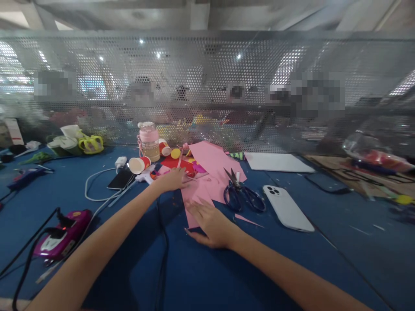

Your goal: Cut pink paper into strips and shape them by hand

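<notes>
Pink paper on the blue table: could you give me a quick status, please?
Left hand flat, reaching over pink paper. Right hand pressing its near edge. Scissors lie beside.

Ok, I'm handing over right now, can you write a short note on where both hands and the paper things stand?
Left hand: flat and open, reaching onto the pink and red paper scraps; holds nothing.
Right hand: open, palm down, pressing the near end of the pink paper strip.
Scissors: lying on the blue table, right of the strip, untouched.
White phone: face down beyond the scissors.
Done: pink pieces already cut, a sliver lies near the scissors.
Left: cannot tell.
</notes>
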{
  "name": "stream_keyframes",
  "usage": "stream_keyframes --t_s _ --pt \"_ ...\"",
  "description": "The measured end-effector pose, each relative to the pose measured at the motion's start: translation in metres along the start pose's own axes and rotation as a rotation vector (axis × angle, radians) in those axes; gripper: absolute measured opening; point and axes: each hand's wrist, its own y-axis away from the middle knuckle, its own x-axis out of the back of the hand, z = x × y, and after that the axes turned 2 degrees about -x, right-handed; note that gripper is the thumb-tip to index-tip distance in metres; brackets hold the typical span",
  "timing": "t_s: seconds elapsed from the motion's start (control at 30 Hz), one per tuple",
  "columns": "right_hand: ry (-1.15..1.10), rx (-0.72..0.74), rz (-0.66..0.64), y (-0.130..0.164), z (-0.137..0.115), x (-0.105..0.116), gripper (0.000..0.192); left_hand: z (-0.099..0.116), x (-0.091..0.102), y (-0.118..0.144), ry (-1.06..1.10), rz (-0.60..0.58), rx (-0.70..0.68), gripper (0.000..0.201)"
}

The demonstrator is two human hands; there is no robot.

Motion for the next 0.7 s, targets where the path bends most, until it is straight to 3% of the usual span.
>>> stream_keyframes --t_s 0.13,0.4,0.63,0.7 --pt "-0.064 -0.063 -0.096 0.0 0.0 0.002 0.066 0.003 -0.002 -0.001 -0.016 -0.043 0.126 0.071" --pt "-0.132 -0.134 -0.151 -0.005 -0.001 0.007 0.069 0.001 -0.004 -0.001 0.025 -0.101 0.142 0.047" --pt "-0.171 -0.174 -0.174 -0.005 0.001 0.005 0.068 -0.004 0.028 0.001 -0.009 0.037 0.285 0.019" --pt "-0.171 -0.193 -0.173 -0.006 0.002 0.003 0.068 -0.005 0.04 0.003 -0.023 0.107 0.339 0.023"
